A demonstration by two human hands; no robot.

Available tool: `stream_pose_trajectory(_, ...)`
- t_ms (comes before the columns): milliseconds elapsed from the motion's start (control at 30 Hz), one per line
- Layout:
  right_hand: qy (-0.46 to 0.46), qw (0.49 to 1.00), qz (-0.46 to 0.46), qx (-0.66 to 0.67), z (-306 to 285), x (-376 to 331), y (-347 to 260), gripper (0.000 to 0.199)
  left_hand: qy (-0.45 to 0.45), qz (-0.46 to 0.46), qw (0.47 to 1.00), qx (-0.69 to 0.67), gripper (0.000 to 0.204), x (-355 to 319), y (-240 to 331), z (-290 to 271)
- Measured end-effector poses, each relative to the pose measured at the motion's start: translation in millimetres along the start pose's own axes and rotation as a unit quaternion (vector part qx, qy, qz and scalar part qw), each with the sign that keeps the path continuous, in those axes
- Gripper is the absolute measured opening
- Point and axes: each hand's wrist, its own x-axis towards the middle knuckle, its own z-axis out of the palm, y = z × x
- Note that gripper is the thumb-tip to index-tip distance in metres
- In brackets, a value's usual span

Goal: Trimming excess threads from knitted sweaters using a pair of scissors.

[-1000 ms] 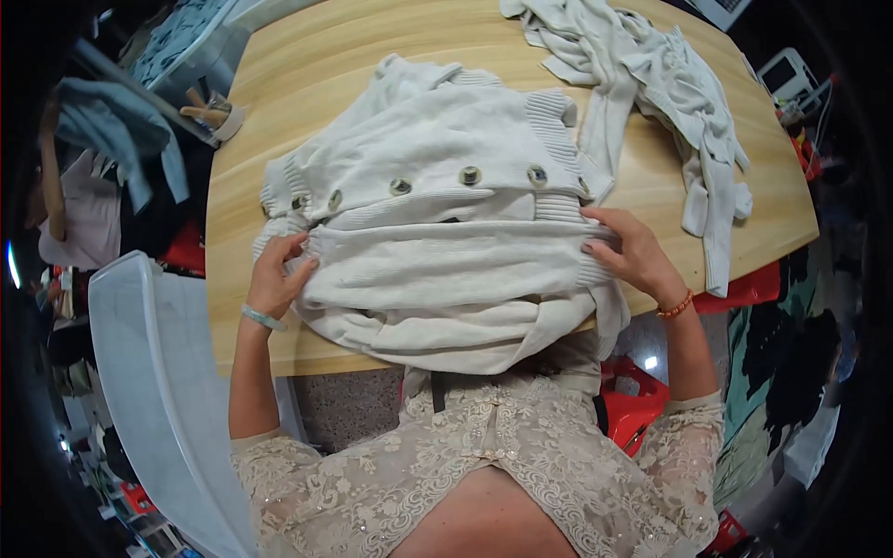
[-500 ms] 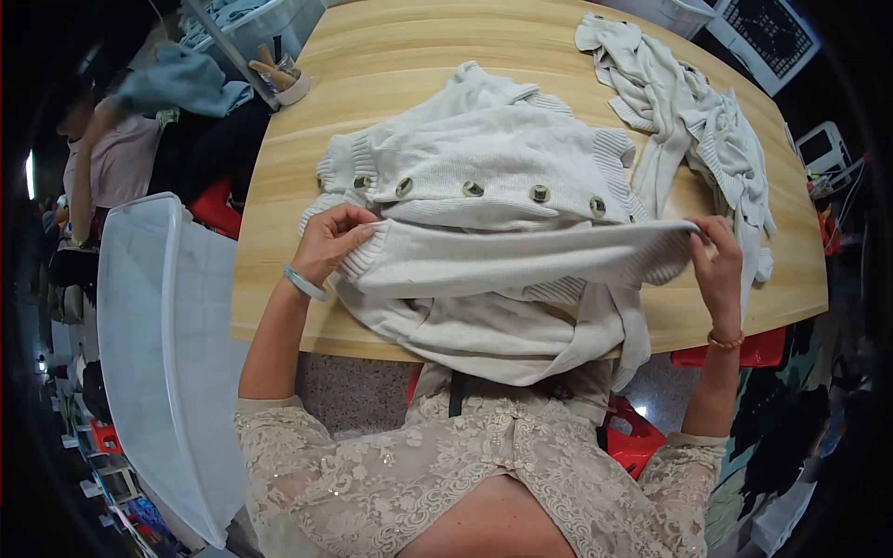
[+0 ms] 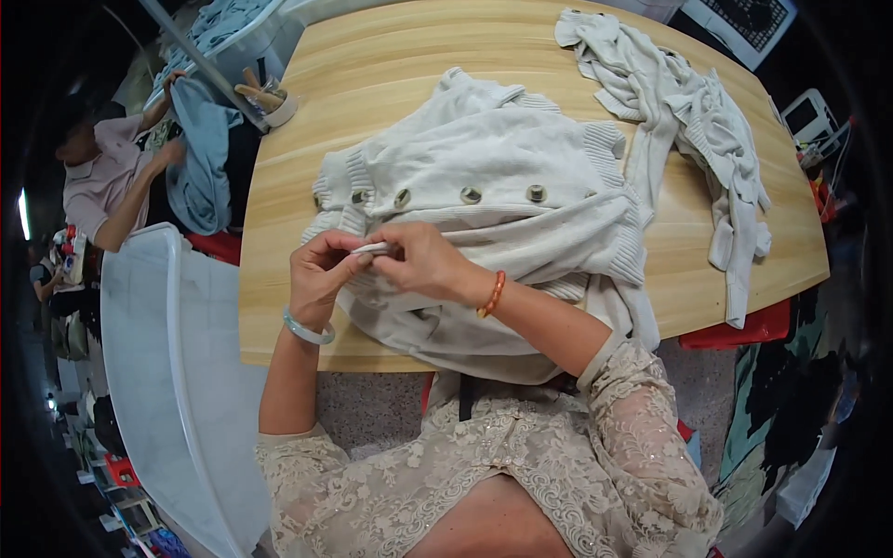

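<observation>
A cream knitted cardigan with a row of dark buttons lies bunched on the wooden table, part of it hanging over the near edge. Above its left side both hands meet at a ribbed sleeve cuff. My left hand, a pale bangle on its wrist, pinches the cuff between thumb and fingers. From the other side my right hand, wearing an orange bead bracelet, grips the same edge and covers part of it. The sleeve lies loosely across the cardigan's front, to the right of the hands.
More cream knitwear lies along the table's right side. A small round holder with tools stands at the far left edge. A large white bin is left of the table. Beyond it, a person handles a blue-grey garment.
My right hand has let go of the sleeve's right end and crossed left to the cuff beside my left hand. The stretched sleeve has dropped onto the cardigan. The other person has raised the blue-grey garment.
</observation>
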Motion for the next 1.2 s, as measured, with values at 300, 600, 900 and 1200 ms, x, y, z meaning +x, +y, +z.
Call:
stream_pose_trajectory(300,0.067,0.993,0.014,-0.1,7.6,-4.4,24.9,0.02,-0.023,-0.107,0.993,0.041,0.012,13.0,-20.7,-13.4)
stream_pose_trajectory(600,0.063,0.98,-0.033,-0.185,23.3,-17.7,27.9,0.019,0.011,0.093,0.935,0.342,0.024,77.4,-42.1,-30.3)
stream_pose_trajectory(900,0.117,0.948,-0.135,-0.262,20.6,-33.2,16.1,0.023,-0.083,-0.11,0.986,0.094,0.008,43.4,-8.5,6.6)
stream_pose_trajectory(1200,0.144,0.94,-0.101,-0.294,22.4,-52.1,-10.5,0.051,-0.011,-0.146,0.988,-0.04,0.012,5.9,-2.1,15.2)
